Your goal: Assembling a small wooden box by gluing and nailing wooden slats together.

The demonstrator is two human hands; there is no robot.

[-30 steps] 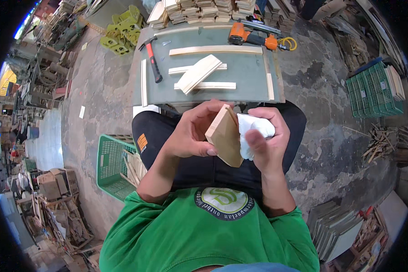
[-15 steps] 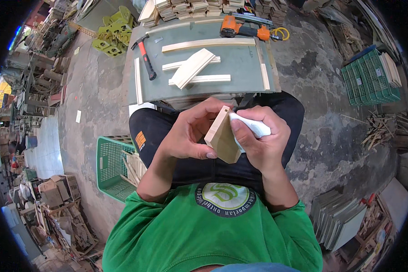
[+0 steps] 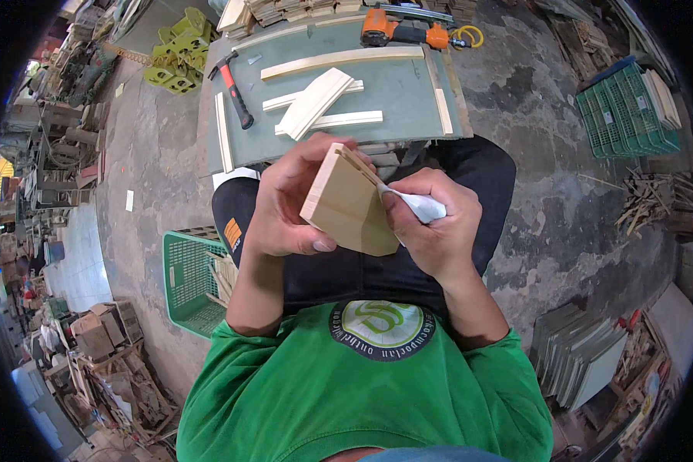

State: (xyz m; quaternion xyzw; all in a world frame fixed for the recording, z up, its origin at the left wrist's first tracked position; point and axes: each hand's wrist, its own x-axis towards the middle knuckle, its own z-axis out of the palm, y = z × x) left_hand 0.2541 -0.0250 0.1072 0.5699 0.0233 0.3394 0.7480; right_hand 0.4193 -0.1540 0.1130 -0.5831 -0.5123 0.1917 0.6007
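Note:
Over my lap, my left hand (image 3: 283, 208) grips a pale wooden board (image 3: 350, 208) by its left side, thumb on the front face and fingers behind. The board is tilted, and a narrow groove runs along its upper right edge. My right hand (image 3: 441, 223) pinches a soft white tapered packet (image 3: 423, 205), whose kind I cannot make out for certain. Its narrow end touches the board's grooved edge. Beyond my hands, on the grey-green worktable (image 3: 246, 146), a similar pale board (image 3: 316, 102) lies across two wooden strips (image 3: 339, 121).
A red-and-black hammer (image 3: 232, 90) lies on the table's left. At its far right rests an orange nail gun (image 3: 400, 32) with a yellow hose. A green crate (image 3: 185, 285) of wood pieces stands by my left leg; stacked green crates (image 3: 624, 112) stand farther right.
Both hands and the board have shifted left and slightly up. The board has turned to show more of its broad face and groove. The packet's tip stays against the edge.

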